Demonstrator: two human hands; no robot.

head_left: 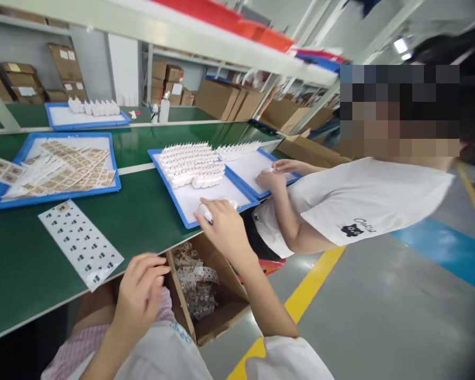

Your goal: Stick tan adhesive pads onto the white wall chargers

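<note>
right hand [225,228] grips what looks like a small white bottle [204,211] over blue tray [174,200] | left hand [139,292] loosely curled, empty, at table [142,221] edge

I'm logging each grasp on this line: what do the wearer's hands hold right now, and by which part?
The right hand grips a small white bottle around its body over the blue tray. The left hand holds nothing.

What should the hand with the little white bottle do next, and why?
Probably set it down upright beside the others. The right hand holds a small white bottle over the bare front part of the blue tray, just in front of the standing rows of bottles. The left hand rests at the table edge, holding nothing.
</note>
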